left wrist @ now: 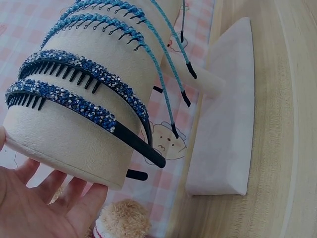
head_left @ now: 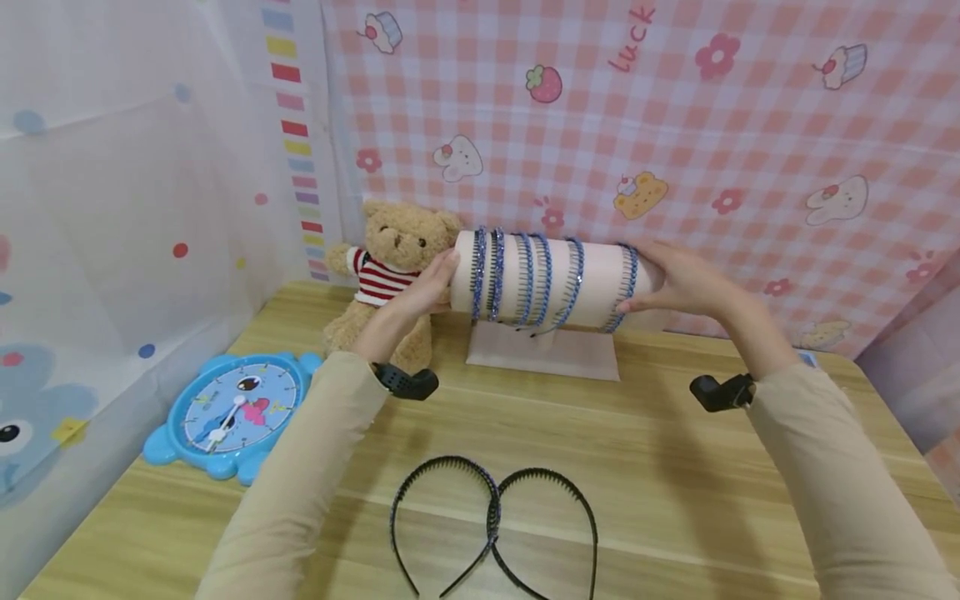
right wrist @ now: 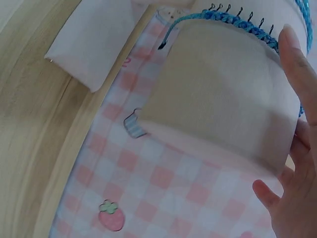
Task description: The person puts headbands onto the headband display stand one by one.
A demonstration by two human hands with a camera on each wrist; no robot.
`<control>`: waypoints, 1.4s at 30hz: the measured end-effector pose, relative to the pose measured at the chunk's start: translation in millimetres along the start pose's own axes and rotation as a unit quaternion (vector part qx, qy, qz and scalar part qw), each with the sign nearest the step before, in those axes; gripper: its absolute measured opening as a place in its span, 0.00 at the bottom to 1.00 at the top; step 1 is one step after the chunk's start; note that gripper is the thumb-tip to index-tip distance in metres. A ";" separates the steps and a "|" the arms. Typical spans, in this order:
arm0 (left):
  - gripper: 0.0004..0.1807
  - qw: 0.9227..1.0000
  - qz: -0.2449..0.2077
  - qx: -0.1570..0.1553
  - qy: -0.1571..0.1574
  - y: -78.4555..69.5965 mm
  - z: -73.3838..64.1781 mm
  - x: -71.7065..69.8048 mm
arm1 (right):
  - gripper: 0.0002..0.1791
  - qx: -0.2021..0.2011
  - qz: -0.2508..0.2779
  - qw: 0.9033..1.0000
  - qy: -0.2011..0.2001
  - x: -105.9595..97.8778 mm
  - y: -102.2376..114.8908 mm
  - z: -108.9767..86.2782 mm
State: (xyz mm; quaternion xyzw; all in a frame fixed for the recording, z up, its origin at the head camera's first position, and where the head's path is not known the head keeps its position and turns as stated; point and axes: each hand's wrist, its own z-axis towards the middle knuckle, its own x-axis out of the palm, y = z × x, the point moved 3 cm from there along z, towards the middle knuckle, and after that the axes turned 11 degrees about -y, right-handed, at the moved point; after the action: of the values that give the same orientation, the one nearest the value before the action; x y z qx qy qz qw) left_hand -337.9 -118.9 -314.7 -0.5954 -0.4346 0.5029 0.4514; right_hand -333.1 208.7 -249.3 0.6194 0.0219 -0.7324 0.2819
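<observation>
A padded roll-shaped headband display stand [head_left: 597,279] lies sideways on its pale base [head_left: 540,354]. Several blue headbands [head_left: 573,283] are fitted around it, the two at its left end covered in sparkling stones. My left hand [head_left: 427,287] touches the roll's left end; in the left wrist view its fingers [left wrist: 86,203] reach to the rim. At the opposite end my right hand [head_left: 686,279] holds the roll, its thumb [right wrist: 292,54] by the rightmost headband [right wrist: 233,20]. Some right fingers are partly hidden behind the roll.
Two dark toothed headbands [head_left: 592,533] overlap on the wooden table [head_left: 660,500] near its front. A teddy bear [head_left: 408,237] in a striped shirt sits beside the roll's left end. Left of it lies a blue toy clock [head_left: 240,408]. A pink checked cloth [head_left: 480,100] hangs behind.
</observation>
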 end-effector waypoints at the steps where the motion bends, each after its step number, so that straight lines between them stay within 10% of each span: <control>1: 0.34 1.000 -0.001 -0.001 -0.001 -0.2 -0.3 -0.1 | 0.55 -0.001 -0.011 1.000 0.000 0.9 3.1 2.1; 42: 0.34 1.000 0.001 -0.002 -0.005 0.5 1.3 -0.9 | 0.64 -0.065 -0.112 0.990 0.060 17.8 42.3 28.1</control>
State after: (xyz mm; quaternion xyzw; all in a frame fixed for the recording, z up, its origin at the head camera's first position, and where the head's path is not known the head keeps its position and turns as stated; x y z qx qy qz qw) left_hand -339.3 -119.7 -315.1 -0.5945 -0.4375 0.5052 0.4473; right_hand -340.9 155.6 -245.8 0.6361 0.1556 -0.7181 0.2357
